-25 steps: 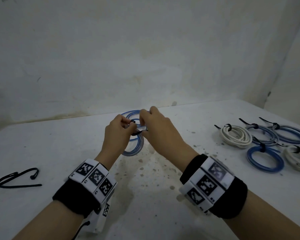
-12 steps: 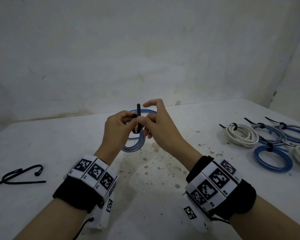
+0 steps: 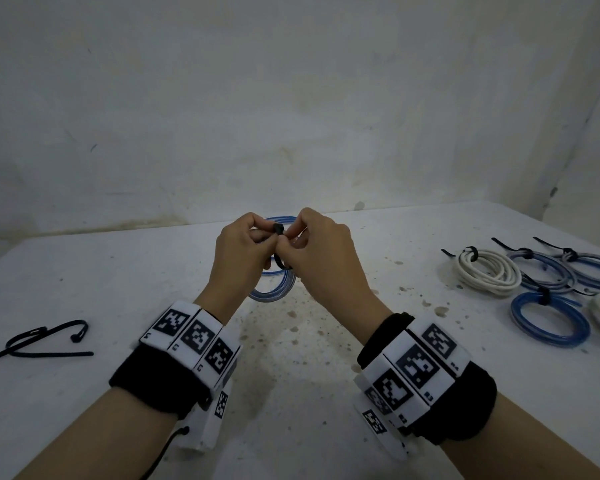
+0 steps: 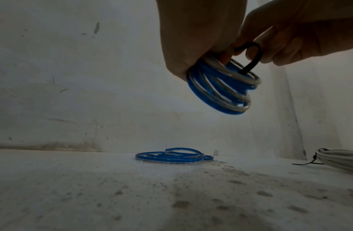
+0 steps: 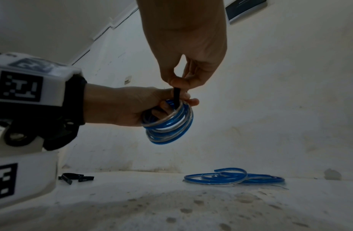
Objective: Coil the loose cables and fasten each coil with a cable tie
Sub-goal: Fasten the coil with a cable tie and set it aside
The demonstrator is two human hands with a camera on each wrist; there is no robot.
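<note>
Gripping blue coil, left hand; right hand pinching black cable tie.

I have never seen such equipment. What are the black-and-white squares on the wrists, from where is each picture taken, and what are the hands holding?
No machine here: a person works with bare hands. The squares are printed markers on white wristband blocks that carry small cameras. The big picture comes from a camera on the head; the two dark ones look up from each wrist.

The left hand holds a small coil of blue and clear cable above the white table. The right hand pinches a black cable tie looped through that coil.

On the table lie a loose blue cable, spare black ties at the left, and finished white and blue coils at the right.
</note>
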